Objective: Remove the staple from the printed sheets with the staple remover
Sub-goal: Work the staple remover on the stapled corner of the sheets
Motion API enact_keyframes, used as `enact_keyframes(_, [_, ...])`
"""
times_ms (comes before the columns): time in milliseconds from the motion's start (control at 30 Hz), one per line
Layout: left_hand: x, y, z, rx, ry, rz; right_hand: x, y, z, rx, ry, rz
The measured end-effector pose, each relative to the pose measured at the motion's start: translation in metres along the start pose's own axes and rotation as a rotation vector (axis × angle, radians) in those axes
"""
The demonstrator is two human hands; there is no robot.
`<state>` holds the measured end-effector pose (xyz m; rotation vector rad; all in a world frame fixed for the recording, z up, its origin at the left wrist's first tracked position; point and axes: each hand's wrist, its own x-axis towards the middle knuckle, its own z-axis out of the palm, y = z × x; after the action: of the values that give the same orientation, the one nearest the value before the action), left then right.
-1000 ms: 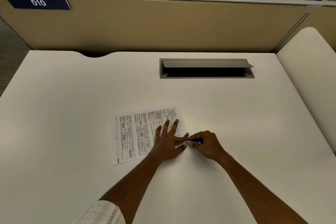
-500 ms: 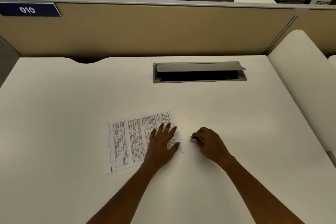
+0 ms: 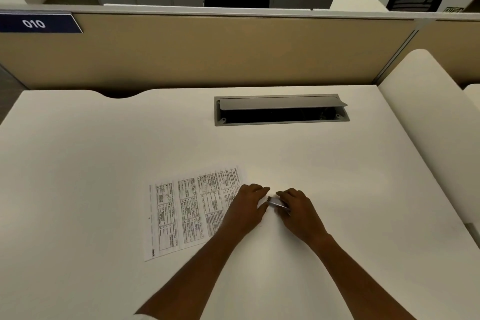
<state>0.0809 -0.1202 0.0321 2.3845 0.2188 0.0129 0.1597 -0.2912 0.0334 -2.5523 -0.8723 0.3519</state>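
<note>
**Staple remover brought to the corner of the pinned sheets**

Nearest the camera, two bare forearms reach forward over the white tabletop (image 3: 337,176) and meet at the right edge of the printed sheets (image 3: 187,213), which serve here as the landmark. The sheets lie flat, printed side up, turned at a slight angle.

The left hand (image 3: 245,209) rests palm down on the right end of the sheets, fingers curled at the far right corner. Its grip holds nothing; it seems to press the paper down so the pages cannot slide or lift while the tool works.

Just right of the sheets, the right hand (image 3: 298,212) has its grip closed around the staple remover (image 3: 277,202), a small metallic piece whose tip points left toward the paper's edge, close to the left fingertips. The staple itself is too small to make out; judging by where both hands gather, it probably sits in that right-hand corner, under or beside the left fingers.

Beyond the sheets, a grey cable hatch (image 3: 281,110) sits open in the tabletop, and behind it stands a tan partition (image 3: 207,52).
</note>
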Motion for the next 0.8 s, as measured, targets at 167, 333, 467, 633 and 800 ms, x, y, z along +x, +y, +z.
enact_keyframes(167, [0.010,0.009,0.002,0.091,-0.085,0.136,-0.003,0.004,-0.012,0.125,0.023,0.018])
enact_keyframes(333, [0.026,0.009,-0.005,0.142,-0.102,0.193,0.009,0.002,-0.037,0.275,0.089,0.015])
enact_keyframes(467, [0.034,0.010,-0.018,-0.169,-0.022,0.073,0.014,0.002,-0.049,0.495,0.236,0.106])
enact_keyframes(633, [0.027,0.013,-0.013,-0.534,0.115,-0.243,0.019,-0.014,-0.045,0.888,0.345,0.506])
enact_keyframes(800, [0.025,0.036,0.004,-0.692,0.201,-0.346,0.030,-0.037,-0.030,0.954,0.359,0.600])
